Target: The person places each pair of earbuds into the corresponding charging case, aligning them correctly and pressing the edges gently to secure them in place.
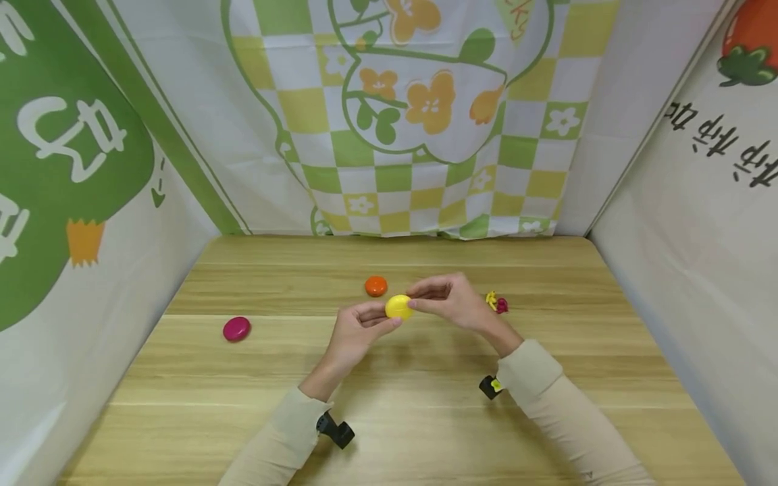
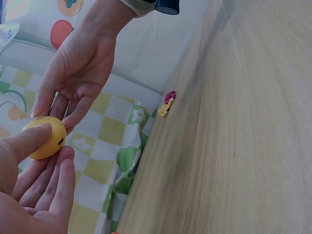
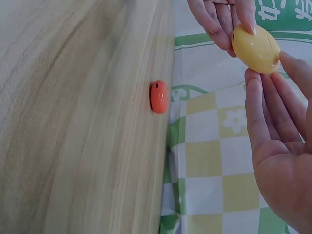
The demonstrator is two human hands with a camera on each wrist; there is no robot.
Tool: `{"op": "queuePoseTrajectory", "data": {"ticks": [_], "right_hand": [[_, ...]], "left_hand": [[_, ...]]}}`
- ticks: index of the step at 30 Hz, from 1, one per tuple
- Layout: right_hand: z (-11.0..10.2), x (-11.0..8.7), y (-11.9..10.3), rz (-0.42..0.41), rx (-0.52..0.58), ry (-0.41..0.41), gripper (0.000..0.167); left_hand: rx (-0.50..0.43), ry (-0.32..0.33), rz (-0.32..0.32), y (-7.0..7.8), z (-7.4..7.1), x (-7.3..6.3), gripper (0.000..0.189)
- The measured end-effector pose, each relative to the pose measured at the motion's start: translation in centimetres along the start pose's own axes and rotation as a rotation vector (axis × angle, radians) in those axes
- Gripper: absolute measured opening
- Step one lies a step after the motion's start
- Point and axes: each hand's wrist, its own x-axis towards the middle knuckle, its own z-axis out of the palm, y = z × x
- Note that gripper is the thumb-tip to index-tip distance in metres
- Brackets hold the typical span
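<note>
A glossy yellow round, flattened case [image 1: 398, 307] is held above the table between both hands. My left hand [image 1: 358, 331] pinches its left side, the thumb lying on the face in the left wrist view. From the other side, my right hand [image 1: 452, 302] pinches its edge between thumb and fingertips. A small dark slot shows in the rim of the yellow case [image 2: 51, 139] in the left wrist view. On the table just behind the hands lies a similar orange case [image 1: 375, 286]. A magenta case [image 1: 237, 329] lies farther left.
Small yellow and magenta pieces [image 1: 497, 303] lie together on the wooden table [image 1: 413, 425], right of the right hand; their kind is unclear. Printed cloth walls [image 1: 425, 135] stand at the back and both sides. Each wrist carries a small black camera [image 1: 336, 430].
</note>
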Motion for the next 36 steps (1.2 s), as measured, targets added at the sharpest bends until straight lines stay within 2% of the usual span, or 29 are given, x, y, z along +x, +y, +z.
{"op": "queuePoseTrajectory", "data": {"ticks": [14, 21, 29, 36], "right_hand": [[0.5, -0.64, 0.42, 0.004, -0.037, 0.038, 0.019], [0.64, -0.63, 0.42, 0.016, -0.054, 0.064, 0.019], [0.41, -0.39, 0.18, 0.033, -0.027, 0.068, 0.022], [0.41, -0.5, 0.04, 0.057, 0.011, 0.064, 0.027]], "left_hand": [[0.033, -0.003, -0.027, 0.05, 0.11, -0.04, 0.034], [0.041, -0.003, -0.019, 0.08, 0.25, -0.22, 0.035], [0.045, 0.01, -0.024, 0.59, 0.39, -0.4, 0.036], [0.046, 0.006, -0.02, 0.37, 0.38, -0.34, 0.037]]}}
